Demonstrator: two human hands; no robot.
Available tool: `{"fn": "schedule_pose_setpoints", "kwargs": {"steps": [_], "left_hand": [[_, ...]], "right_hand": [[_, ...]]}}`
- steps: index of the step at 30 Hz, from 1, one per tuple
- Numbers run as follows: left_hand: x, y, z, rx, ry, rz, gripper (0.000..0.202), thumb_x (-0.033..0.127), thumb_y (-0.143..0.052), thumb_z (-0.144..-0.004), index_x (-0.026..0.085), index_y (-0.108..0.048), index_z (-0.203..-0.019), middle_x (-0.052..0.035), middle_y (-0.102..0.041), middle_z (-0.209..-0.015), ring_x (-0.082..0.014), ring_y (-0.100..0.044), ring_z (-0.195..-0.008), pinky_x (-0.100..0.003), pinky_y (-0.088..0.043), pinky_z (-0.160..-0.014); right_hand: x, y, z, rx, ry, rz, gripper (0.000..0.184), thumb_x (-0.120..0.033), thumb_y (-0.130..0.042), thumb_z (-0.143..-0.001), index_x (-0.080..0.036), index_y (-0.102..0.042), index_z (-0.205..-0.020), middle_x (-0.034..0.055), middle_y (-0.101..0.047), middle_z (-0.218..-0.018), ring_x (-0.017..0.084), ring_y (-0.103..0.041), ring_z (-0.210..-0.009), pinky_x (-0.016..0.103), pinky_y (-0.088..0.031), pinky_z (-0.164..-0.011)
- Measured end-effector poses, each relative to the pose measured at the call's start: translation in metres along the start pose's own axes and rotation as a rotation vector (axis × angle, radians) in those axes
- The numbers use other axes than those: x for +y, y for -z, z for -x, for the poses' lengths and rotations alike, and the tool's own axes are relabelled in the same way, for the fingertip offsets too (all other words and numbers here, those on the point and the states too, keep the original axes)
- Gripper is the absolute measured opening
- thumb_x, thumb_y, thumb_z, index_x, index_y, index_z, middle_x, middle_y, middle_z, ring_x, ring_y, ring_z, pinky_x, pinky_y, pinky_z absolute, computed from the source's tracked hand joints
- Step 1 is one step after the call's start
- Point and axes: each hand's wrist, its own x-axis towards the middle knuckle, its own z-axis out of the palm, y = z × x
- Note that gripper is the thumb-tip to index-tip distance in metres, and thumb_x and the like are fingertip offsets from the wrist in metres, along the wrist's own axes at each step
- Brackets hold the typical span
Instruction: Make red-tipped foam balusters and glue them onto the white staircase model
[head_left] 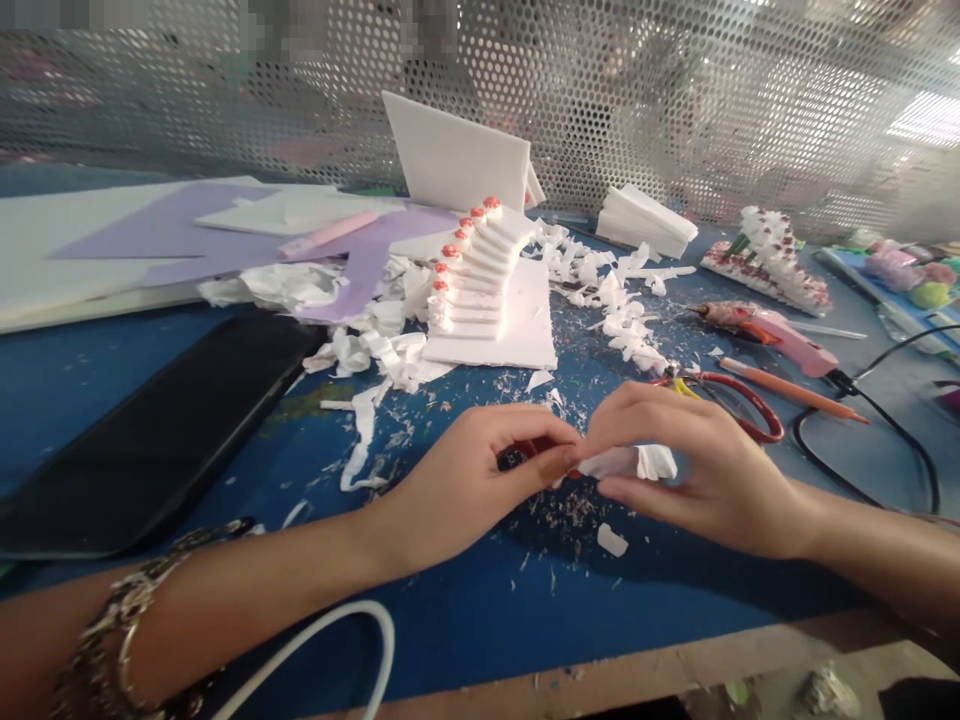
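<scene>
My left hand (480, 470) is pinched closed, its thumb and forefinger meeting at one end of a crumpled strip of white paper (656, 463). A small red bit shows by these fingertips, partly hidden. Facing it, my right hand (690, 470) curls around the same strip, fingertips touching those of the left. Beyond the hands stands a small white foam staircase (480, 285) on a square white base (529, 335). Little white posts with red tops line its left side. Red-handled scissors (761, 410) lie just past my right hand.
Paper scraps (375, 350) litter the blue table (450, 620). To the left are a black phone (165, 430) and purple sheets (172, 225). A pink glue gun (787, 335), orange pencil (795, 390) and black cable (911, 450) lie right. A perforated metal screen (315, 110) rises behind.
</scene>
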Motion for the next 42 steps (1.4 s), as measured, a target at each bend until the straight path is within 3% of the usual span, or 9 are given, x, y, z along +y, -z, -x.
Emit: {"fn": "schedule_pose_setpoints", "kwargs": {"steps": [3,8,13,20,30,36,42], "left_hand": [[0.0010,0.0004,0.0002,-0.005,-0.011,0.007,0.019,0.028,-0.048,-0.085,0.018,-0.063,-0.079,0.0023,-0.057,-0.068,-0.0082,-0.050,-0.062,-0.016,-0.038,-0.057],[0.0044,0.0024,-0.0014,-0.037,-0.011,0.017,0.020,0.027,-0.048,-0.085,0.017,-0.063,-0.078,0.0022,-0.057,-0.068,-0.0082,-0.050,-0.063,-0.017,-0.038,-0.059],[0.0028,0.0029,-0.0021,-0.109,-0.066,0.068,0.022,0.024,-0.045,-0.086,0.016,-0.061,-0.073,0.0023,-0.054,-0.068,-0.0078,-0.049,-0.064,-0.016,-0.038,-0.062],[0.0043,0.0026,-0.0020,-0.180,0.017,0.128,0.024,0.026,-0.044,-0.086,0.016,-0.055,-0.068,0.0041,-0.050,-0.063,-0.0067,-0.048,-0.061,-0.015,-0.037,-0.059],[0.0004,-0.0044,-0.0005,-0.013,0.097,0.266,0.014,0.027,-0.053,-0.081,0.016,-0.061,-0.078,0.0029,-0.057,-0.064,-0.0075,-0.051,-0.060,-0.016,-0.041,-0.058],[0.0046,-0.0029,-0.0005,-0.035,0.100,0.359,0.015,0.027,-0.052,-0.082,0.015,-0.058,-0.075,0.0026,-0.055,-0.064,-0.0063,-0.051,-0.056,-0.016,-0.044,-0.057],[0.0058,0.0003,-0.0028,-0.063,0.123,0.370,0.017,0.028,-0.050,-0.083,0.015,-0.057,-0.075,0.0033,-0.052,-0.063,-0.0060,-0.049,-0.055,-0.016,-0.043,-0.055]], "right_hand": [[0.0004,0.0009,0.0015,-0.016,0.072,0.074,0.015,-0.008,-0.054,-0.080,-0.015,-0.058,-0.093,0.0015,-0.060,-0.086,0.007,-0.054,-0.083,0.020,-0.046,-0.074],[-0.0019,0.0005,-0.0002,0.009,0.043,0.147,0.010,-0.011,-0.053,-0.081,-0.014,-0.061,-0.087,0.0016,-0.061,-0.082,0.006,-0.055,-0.076,0.018,-0.046,-0.069],[-0.0035,0.0016,0.0001,0.005,0.122,0.172,0.013,-0.011,-0.056,-0.079,-0.013,-0.062,-0.091,0.0026,-0.061,-0.083,0.004,-0.056,-0.076,0.015,-0.047,-0.070],[-0.0032,0.0023,0.0033,0.021,0.220,0.281,0.014,-0.011,-0.054,-0.081,-0.015,-0.061,-0.093,0.0035,-0.061,-0.085,0.007,-0.057,-0.078,0.019,-0.050,-0.071],[0.0017,-0.0034,0.0025,0.097,0.237,0.333,0.010,-0.013,-0.055,-0.080,-0.014,-0.059,-0.090,0.0031,-0.061,-0.084,0.007,-0.055,-0.076,0.020,-0.049,-0.070],[0.0024,-0.0011,0.0011,0.088,0.161,0.150,0.011,-0.009,-0.057,-0.078,-0.016,-0.057,-0.086,0.0008,-0.061,-0.077,0.007,-0.057,-0.076,0.020,-0.049,-0.069],[0.0004,0.0028,-0.0001,0.080,0.187,0.270,0.011,-0.011,-0.055,-0.080,-0.015,-0.059,-0.089,0.0023,-0.060,-0.082,0.006,-0.056,-0.077,0.019,-0.049,-0.071]]}}
